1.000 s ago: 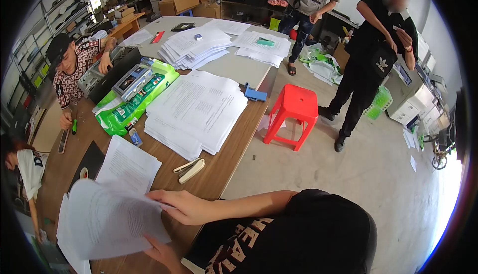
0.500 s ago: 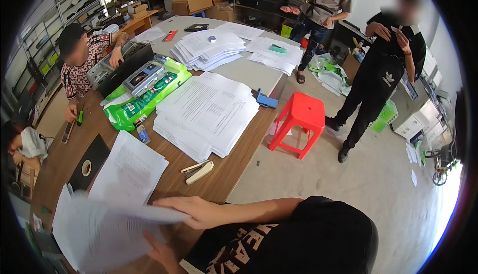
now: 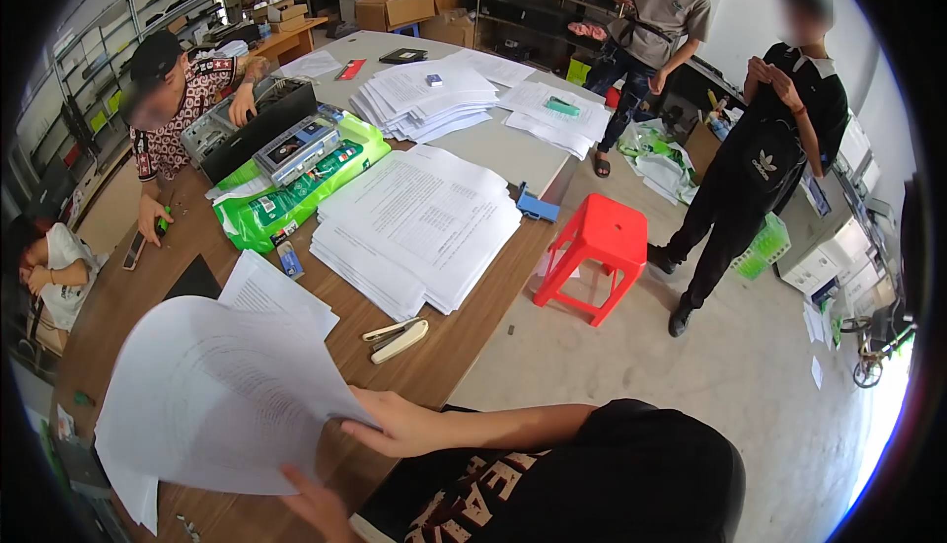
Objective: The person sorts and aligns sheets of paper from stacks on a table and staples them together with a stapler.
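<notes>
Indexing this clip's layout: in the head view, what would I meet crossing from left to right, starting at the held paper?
Held paper → cream stapler → red stool → green basket → spoked wheel.

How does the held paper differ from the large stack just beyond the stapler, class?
Pose: the held paper bends in a curve; the large stack lies flat on the table.
Thickness: the held paper looks thin; the large stack has many layers.
Contact: the right hand grips the held paper; no hand touches the large stack.
Both are white with printed text.
</notes>
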`<state>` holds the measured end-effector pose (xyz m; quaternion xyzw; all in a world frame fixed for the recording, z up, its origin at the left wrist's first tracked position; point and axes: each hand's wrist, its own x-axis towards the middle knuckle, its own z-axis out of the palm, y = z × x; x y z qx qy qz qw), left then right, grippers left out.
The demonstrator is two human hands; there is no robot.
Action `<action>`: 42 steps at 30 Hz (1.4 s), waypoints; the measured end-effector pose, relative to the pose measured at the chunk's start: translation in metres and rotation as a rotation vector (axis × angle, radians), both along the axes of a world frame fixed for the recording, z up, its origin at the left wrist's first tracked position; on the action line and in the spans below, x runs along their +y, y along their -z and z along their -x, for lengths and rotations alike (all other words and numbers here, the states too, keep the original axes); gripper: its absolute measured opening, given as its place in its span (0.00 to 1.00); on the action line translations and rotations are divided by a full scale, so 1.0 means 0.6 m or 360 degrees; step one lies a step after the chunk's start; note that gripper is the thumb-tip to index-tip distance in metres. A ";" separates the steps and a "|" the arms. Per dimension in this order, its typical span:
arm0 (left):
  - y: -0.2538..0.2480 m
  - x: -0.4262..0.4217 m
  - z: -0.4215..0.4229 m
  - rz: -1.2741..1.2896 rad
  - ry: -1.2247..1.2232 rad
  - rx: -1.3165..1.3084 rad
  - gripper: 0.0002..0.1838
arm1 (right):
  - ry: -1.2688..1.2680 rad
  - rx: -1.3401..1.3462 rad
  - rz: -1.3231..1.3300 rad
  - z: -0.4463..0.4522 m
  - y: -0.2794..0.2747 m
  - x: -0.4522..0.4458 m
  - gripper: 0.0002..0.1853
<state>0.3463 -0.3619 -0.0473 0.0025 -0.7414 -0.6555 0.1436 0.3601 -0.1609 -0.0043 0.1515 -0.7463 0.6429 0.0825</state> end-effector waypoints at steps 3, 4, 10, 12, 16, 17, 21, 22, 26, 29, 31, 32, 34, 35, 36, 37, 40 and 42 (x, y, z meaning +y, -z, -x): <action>-0.029 -0.115 0.041 0.0244 0.0215 -0.0100 0.30 | -0.0425 0.0140 -0.0010 0.008 0.002 0.022 0.34; -0.064 -0.130 0.043 0.0351 0.0180 -0.0150 0.28 | -0.0649 0.0209 0.0072 0.010 0.008 0.035 0.37; -0.194 -0.185 0.119 0.1392 0.0907 -0.0102 0.20 | -0.0755 0.0039 0.0774 0.045 -0.023 0.124 0.52; -0.195 -0.180 0.142 0.1501 0.1109 -0.0080 0.18 | -0.0811 -0.0059 0.0774 0.065 -0.019 0.148 0.44; -0.207 -0.129 0.171 0.1758 0.1208 0.0010 0.15 | -0.0506 -0.0071 0.0364 0.085 -0.019 0.139 0.33; -0.215 -0.113 0.173 0.1772 0.1257 -0.0127 0.14 | -0.0325 -0.0059 0.0234 0.081 -0.031 0.130 0.26; -0.152 -0.130 0.212 0.1492 0.1347 0.0183 0.14 | 0.0134 0.0066 -0.0033 0.096 -0.014 0.117 0.10; -0.146 -0.133 0.215 0.1420 0.1373 0.0124 0.14 | 0.0136 0.0062 -0.0028 0.094 -0.013 0.115 0.10; -0.195 -0.094 0.217 0.1503 0.1585 0.0015 0.14 | 0.0316 0.0161 -0.0050 0.095 -0.011 0.107 0.05; -0.213 -0.030 0.229 0.1299 0.1603 -0.0049 0.13 | 0.0306 0.0242 -0.0007 0.103 -0.008 0.092 0.06; -0.232 0.031 0.221 0.1269 0.1599 0.0028 0.11 | 0.0285 0.0260 0.0042 0.103 -0.011 0.089 0.06; -0.239 0.053 0.219 0.1255 0.1601 0.0103 0.09 | 0.0272 0.0225 -0.0003 0.103 -0.013 0.089 0.06; -0.232 0.074 0.224 0.1303 0.1578 0.0159 0.08 | 0.0259 0.0186 -0.0030 0.102 -0.011 0.085 0.06; -0.223 0.081 0.229 0.1336 0.1547 0.0232 0.08 | 0.0299 0.0205 0.0026 0.104 -0.006 0.086 0.06; -0.212 0.084 0.234 0.1340 0.1545 0.0231 0.08 | 0.0338 0.0226 0.0080 0.107 -0.001 0.089 0.07; -0.200 0.086 0.239 0.1298 0.1550 0.0250 0.08 | 0.0224 0.0040 -0.0040 0.106 0.002 0.100 0.11; -0.184 0.089 0.238 0.1307 0.1488 0.0287 0.08 | 0.0396 0.0373 -0.0218 0.105 -0.011 0.088 0.20; -0.176 0.090 0.233 0.1352 0.1430 0.0299 0.08 | 0.0502 0.0519 -0.0580 0.103 -0.041 0.084 0.24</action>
